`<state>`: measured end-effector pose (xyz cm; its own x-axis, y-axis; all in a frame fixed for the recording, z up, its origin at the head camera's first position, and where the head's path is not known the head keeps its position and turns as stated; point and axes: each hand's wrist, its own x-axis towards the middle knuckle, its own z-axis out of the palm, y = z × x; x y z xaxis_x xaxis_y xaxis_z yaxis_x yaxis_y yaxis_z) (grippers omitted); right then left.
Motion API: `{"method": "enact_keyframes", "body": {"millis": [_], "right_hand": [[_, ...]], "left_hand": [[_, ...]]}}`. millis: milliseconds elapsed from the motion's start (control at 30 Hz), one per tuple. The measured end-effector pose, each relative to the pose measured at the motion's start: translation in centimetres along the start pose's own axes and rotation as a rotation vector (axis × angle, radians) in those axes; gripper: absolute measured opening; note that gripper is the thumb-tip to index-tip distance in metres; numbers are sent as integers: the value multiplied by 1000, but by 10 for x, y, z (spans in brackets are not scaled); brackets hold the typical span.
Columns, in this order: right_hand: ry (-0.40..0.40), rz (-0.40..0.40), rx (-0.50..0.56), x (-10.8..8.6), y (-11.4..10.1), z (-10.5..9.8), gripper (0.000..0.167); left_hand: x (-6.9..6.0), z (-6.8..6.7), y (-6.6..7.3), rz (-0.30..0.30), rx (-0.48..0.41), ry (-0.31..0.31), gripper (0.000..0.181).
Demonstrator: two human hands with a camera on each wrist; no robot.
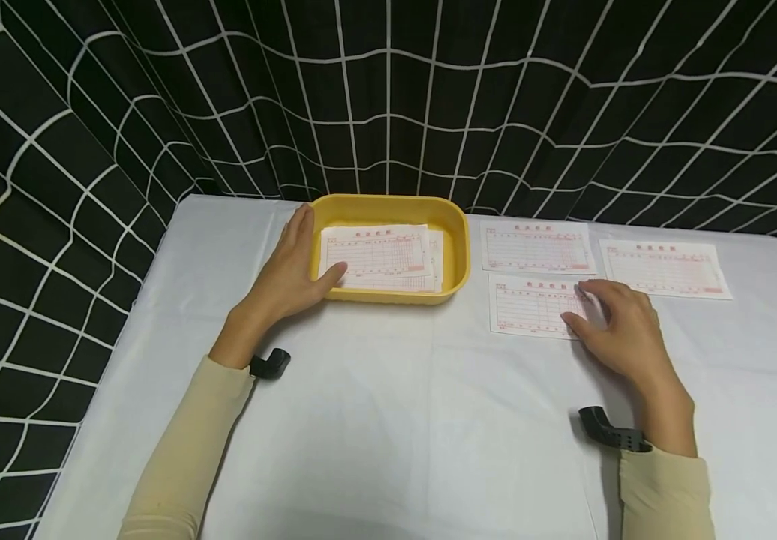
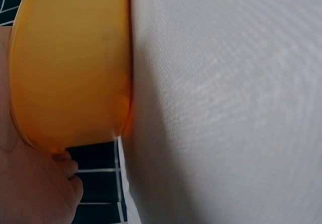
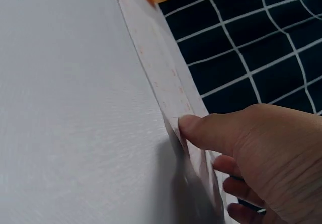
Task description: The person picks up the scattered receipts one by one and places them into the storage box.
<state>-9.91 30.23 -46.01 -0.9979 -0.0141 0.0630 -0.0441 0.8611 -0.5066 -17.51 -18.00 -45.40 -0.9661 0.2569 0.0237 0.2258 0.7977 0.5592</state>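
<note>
Right hand (image 1: 621, 330) pinches slip (image 1: 523, 311) bearing blurred red print (image 1: 545, 285).

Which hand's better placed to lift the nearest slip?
Right, probably: the right hand touches the nearest slip at its right end; the left hand holds the yellow tray by its left end.

A yellow tray (image 1: 395, 296), shading to orange in the left wrist view, frames white slips (image 1: 375, 255) ruled and lettered in red; three matching slips (image 1: 537, 247) repeat the red grid to its right. White cloth (image 1: 388, 420) spreads beneath the tray, a black backdrop (image 1: 412, 97) crossed by white gridlines rises behind it, and beige sleeves (image 1: 182, 450) show in front.
</note>
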Motion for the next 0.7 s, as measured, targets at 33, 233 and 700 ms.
{"method": "enact_keyframes", "body": {"millis": [33,233,700], "right_hand": [[6,2,-9,0,0,1,55],[-8,25,-45,1,0,2,58],[-55,43,-117,-4,-3,0,61]], "left_hand": [[0,0,0,1,0,2,105],[1,0,-1,6,-1,8,105],[0,0,2,-23,1,-14,105]]}}
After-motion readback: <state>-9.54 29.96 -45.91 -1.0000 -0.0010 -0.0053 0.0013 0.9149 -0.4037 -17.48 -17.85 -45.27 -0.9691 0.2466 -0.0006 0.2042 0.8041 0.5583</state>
